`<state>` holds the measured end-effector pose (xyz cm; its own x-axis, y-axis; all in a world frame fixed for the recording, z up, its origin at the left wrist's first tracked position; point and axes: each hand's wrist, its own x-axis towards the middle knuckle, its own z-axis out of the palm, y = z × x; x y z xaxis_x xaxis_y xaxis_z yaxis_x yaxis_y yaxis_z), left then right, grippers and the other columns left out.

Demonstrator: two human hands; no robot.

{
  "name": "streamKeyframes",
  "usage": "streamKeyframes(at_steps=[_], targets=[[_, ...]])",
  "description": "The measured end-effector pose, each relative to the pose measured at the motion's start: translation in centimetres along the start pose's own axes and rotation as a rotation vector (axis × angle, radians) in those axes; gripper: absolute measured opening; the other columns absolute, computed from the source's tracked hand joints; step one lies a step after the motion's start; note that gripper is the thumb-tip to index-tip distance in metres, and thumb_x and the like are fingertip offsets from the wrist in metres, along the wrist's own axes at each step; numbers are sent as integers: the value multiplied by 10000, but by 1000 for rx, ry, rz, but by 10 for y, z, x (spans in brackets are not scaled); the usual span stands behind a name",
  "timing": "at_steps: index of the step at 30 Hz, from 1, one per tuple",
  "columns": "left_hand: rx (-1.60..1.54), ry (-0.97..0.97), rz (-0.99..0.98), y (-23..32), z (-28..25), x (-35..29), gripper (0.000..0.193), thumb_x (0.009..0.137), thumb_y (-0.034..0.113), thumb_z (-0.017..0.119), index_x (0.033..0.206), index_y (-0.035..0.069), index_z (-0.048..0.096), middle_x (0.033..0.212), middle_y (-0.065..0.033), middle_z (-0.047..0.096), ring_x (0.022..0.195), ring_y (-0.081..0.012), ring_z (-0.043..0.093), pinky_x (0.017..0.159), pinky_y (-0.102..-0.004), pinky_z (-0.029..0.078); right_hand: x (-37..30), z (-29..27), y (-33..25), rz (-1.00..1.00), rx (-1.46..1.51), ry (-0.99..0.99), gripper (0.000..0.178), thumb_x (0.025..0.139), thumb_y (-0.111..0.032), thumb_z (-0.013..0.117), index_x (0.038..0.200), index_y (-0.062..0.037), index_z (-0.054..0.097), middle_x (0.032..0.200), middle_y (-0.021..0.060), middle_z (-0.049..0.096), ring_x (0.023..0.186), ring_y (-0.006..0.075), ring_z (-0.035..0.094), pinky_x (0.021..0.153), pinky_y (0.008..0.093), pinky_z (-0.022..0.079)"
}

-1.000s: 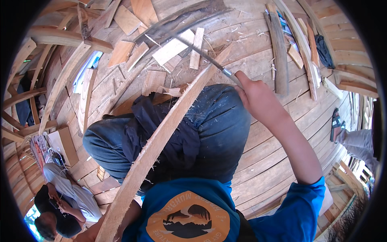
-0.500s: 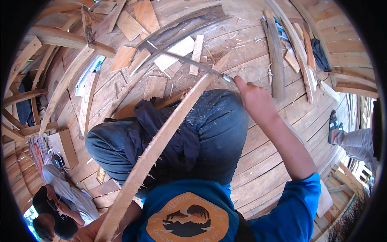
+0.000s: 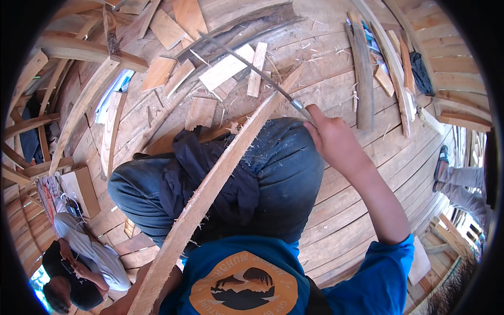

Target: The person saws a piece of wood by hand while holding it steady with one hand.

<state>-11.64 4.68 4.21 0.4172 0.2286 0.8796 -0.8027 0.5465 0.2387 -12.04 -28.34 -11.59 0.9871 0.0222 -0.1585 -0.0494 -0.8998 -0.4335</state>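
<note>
My right hand (image 3: 331, 137) is closed round the handle of a machete (image 3: 247, 64), its long, narrow blade pointing up and left. The blade's base lies across the upper part of a long wooden strip (image 3: 210, 181), just beside it or touching. Rough splinters stand along the strip's edges. It slants over my lap from the bottom left up to the floor ahead. My left hand (image 3: 116, 308) is at the strip's near end, at the lower edge, gripping it with the fingers mostly out of sight. A dark cloth (image 3: 210, 176) is bunched on my legs, under the strip.
Offcuts, among them a pale board (image 3: 226, 67), and shavings lie on the plank floor ahead. Curved timbers (image 3: 86, 113) stand at left; long boards (image 3: 362, 79) lie at right. A person (image 3: 79, 268) sits at lower left. Another person's legs (image 3: 462, 184) show at right.
The machete's tip has swung up and away, and the blade now looks straight and sharp instead of blurred. My right hand has shifted slightly right and down. The strip has barely moved.
</note>
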Motion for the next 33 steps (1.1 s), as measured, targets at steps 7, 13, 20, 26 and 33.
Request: streamKeyframes(at_steps=[7, 13, 20, 26, 33], targets=[[-33, -24, -60, -16, 7, 0, 161, 826, 125, 461, 683, 122, 386, 560, 75, 289, 424, -24, 269, 408, -196, 186, 3, -12, -34, -205, 79, 43, 141, 926, -100, 513, 1061, -63, 492, 645, 161, 596, 594, 341, 644, 502, 431, 506], [-56, -33, -89, -13, 5, 1, 167, 831, 126, 457, 683, 120, 382, 558, 72, 292, 425, -25, 274, 406, -194, 192, 8, 3, 13, -10, -485, 63, 265, 831, -43, 542, 1082, -109, 487, 665, 96, 607, 590, 279, 673, 488, 372, 537], [-60, -6, -70, -8, -4, 7, 173, 837, 127, 453, 682, 118, 377, 555, 68, 294, 425, -27, 280, 403, -192, 198, 16, -4, 4, 0, -391, -25, 254, 851, -43, 533, 1098, -74, 484, 729, 147, 641, 643, 312, 679, 566, 397, 551], [-84, 27, -66, -11, -4, 4, 178, 842, 127, 449, 681, 116, 373, 553, 65, 296, 425, -28, 285, 401, -190, 204, 16, 2, 21, -164, 397, -64, 220, 923, -123, 543, 1117, -33, 493, 814, 184, 653, 635, 376, 652, 571, 454, 516], [-84, 22, -60, -13, 0, 5, 184, 848, 128, 444, 681, 114, 368, 551, 61, 299, 426, -30, 291, 398, -188, 211, 3, -11, -42, -163, -126, 16, 219, 913, -83, 521, 1130, -72, 499, 779, 153, 641, 609, 333, 658, 532, 411, 527]])
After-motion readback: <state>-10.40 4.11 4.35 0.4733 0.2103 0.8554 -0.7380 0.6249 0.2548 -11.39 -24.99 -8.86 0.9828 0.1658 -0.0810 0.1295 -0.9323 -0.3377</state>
